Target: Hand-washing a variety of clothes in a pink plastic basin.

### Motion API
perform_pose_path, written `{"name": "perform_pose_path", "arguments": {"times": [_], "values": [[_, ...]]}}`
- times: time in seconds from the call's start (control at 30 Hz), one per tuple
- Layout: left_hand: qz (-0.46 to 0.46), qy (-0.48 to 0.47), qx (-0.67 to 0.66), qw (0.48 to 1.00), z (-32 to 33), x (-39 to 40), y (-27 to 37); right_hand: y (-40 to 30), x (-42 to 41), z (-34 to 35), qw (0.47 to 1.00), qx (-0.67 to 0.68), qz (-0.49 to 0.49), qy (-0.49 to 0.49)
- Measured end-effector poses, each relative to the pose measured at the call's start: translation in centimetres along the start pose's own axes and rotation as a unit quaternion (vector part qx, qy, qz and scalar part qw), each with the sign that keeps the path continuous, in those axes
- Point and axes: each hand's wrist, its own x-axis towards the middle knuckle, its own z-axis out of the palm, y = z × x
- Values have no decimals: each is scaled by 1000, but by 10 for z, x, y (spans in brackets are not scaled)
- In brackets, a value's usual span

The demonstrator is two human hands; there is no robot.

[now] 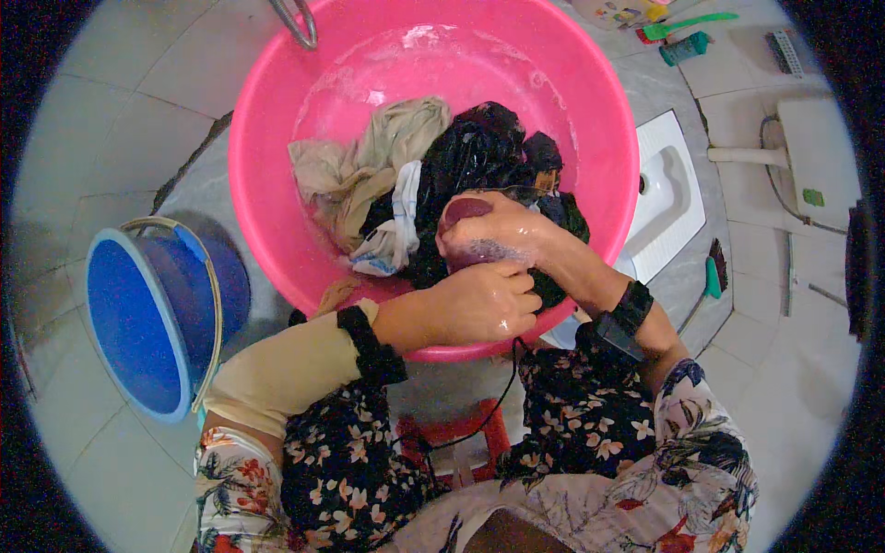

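Observation:
A wet, dark maroon cloth (477, 254) with suds on it is bunched between my two hands. My right hand (501, 225) grips it from above, its fingers curled round. My left hand (484, 301) lies just below, fingers curled at the cloth's lower edge; part of its grip is hidden. Both are over the near part of a large pink plastic basin (259, 228). Beneath and beyond them lie wet black clothes (477, 148). A beige garment (346, 166) and a white cloth with blue marks (406, 200) lie to their left, with shallow soapy water behind.
A blue bucket (169, 290) stands left of the basin. A metal hose (301, 24) hangs over its far left rim. To the right are a white squat toilet (674, 193), a green-handled brush (691, 24) and another brush (714, 273). A red stool (494, 432) is between my legs.

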Motion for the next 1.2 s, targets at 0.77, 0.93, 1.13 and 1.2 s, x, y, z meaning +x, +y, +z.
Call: {"name": "perform_pose_path", "arguments": {"times": [0.77, 0.93, 1.13, 1.2], "values": [[57, -141, 139, 978, 19, -22, -26, -24, 18, 4, 967, -224, -83, -85], [108, -98, 64, 987, 31, -26, -23, -7, 15, -17, 968, 14, -88, -235], [25, -123, 121, 985, 31, -15, -14, -5, 16, -8, 981, -116, -79, -138], [14, -112, 153, 982, 43, -12, -14, -5, 16, -4, 977, -167, -87, -96]]}}
